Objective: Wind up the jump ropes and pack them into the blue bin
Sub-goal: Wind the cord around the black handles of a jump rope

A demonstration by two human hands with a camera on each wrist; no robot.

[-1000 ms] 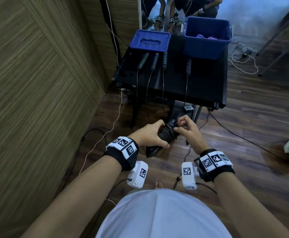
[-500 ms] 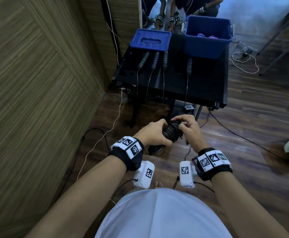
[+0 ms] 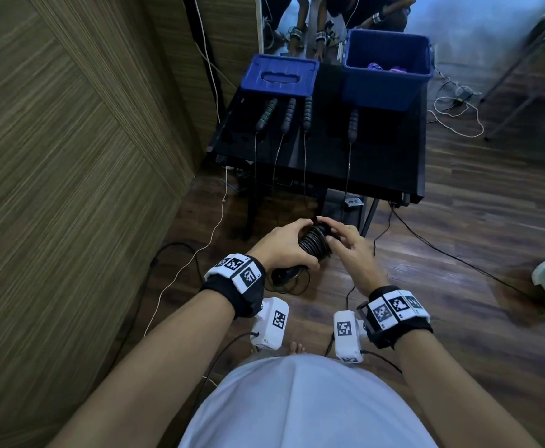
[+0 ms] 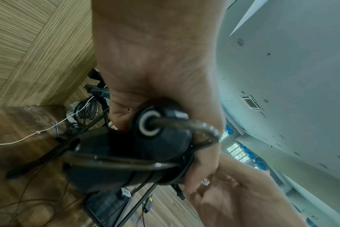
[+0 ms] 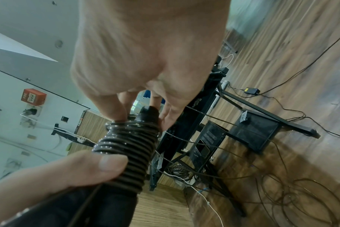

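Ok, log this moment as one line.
phase: winding | left hand: grips handles | right hand: wraps cord onto rope bundle | blue bin: open on table

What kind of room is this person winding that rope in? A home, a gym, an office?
Probably a studio or workroom set up for recording, not a home. A small black table stands on a wood floor with loose cables, a wall mirror reflects other people wearing wristbands, and a red fire alarm box hangs on the wall.

Black jump rope point(image 3: 314, 242), cord coiled tightly round its handles, between both hands; blue bin point(image 3: 386, 71) far ahead, open.
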